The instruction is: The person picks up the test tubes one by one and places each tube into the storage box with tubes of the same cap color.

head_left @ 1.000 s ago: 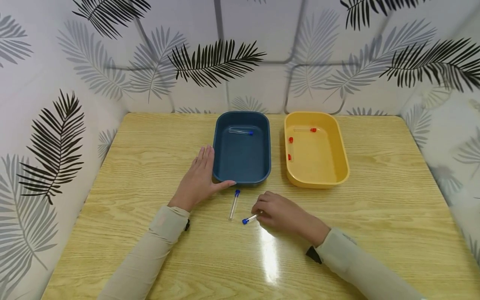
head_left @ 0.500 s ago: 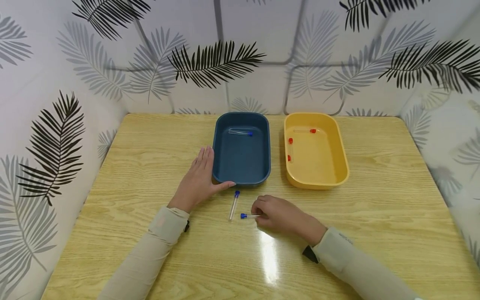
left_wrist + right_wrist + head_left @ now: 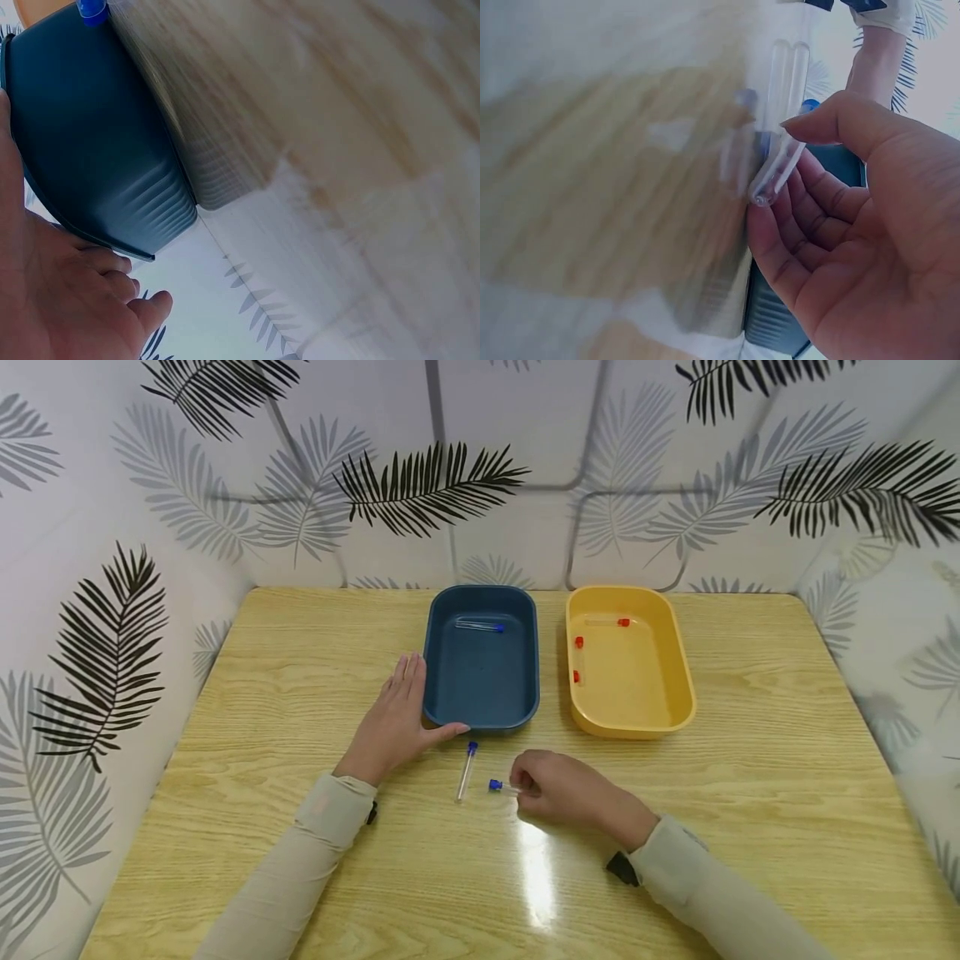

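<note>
My right hand (image 3: 566, 789) pinches a clear blue-capped test tube (image 3: 508, 788) between thumb and fingers, low over the table. Its blue cap points left; in the right wrist view the rounded end of this tube (image 3: 769, 184) shows at my fingertips. Just left of it lies another blue-capped test tube (image 3: 466, 772), its cap toward the blue tub (image 3: 482, 685). My left hand (image 3: 393, 718) rests against that tub's near left corner, fingers straight along the side and thumb along the front rim. Inside the tub, near its far end, is a blue-capped tube (image 3: 480, 626).
To the right of the blue tub stands a yellow tub (image 3: 633, 685) with red-capped test tubes in it; one red cap (image 3: 624, 622) shows at the far end, two by the left wall. Behind the wooden table (image 3: 765, 735) rises a leaf-patterned backdrop (image 3: 510, 543).
The tube in my right hand has turned from slanting down-left to nearly level across the view, its cap rising slightly in the view. My left hand and both tubs have stayed in place.
</note>
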Demonstrator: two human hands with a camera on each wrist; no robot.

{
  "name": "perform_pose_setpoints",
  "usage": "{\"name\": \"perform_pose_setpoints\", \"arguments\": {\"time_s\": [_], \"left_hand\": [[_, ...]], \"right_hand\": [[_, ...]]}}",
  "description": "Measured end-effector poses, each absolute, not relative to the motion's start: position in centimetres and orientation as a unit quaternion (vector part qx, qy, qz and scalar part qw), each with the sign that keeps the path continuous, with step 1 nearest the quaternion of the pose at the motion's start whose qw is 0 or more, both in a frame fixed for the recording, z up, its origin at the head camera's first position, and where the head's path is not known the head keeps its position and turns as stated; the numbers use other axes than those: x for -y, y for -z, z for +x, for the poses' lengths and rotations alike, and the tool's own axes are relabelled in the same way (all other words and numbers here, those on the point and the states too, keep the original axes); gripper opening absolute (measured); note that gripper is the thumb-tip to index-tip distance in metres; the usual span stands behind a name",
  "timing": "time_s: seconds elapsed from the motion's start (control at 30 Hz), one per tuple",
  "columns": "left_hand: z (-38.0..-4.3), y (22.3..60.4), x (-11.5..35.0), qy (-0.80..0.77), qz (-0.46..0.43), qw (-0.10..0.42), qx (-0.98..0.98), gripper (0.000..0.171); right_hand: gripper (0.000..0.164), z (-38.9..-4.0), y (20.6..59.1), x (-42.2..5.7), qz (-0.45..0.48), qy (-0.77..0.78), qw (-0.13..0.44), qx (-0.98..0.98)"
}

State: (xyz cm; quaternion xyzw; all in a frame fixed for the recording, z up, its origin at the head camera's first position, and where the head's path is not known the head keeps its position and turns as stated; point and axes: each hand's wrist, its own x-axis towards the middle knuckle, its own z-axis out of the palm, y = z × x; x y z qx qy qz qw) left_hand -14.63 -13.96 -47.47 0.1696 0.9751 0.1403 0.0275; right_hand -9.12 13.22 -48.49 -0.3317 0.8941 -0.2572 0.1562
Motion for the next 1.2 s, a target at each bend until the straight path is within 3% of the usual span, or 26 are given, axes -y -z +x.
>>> {"name": "perform_pose_setpoints", "arguments": {"time_s": [0.57,0.97,1.2], "left_hand": [[-14.6,47.5,13.9,-0.136,0.170,0.031,-0.976,0.116],[-14.6,47.4,13.9,-0.141,0.167,0.033,-0.975,0.116],[-14.5,47.3,13.9,-0.141,0.169,0.032,-0.975,0.116]], "right_hand": [[0.011,-10.8,45.3,-16.1,-0.273,0.398,0.107,-0.869],[0.012,-12.5,42.8,-17.6,-0.166,0.476,0.061,-0.861],[0.019,-13.1,40.2,-17.0,-0.124,0.539,0.065,-0.831]]}}
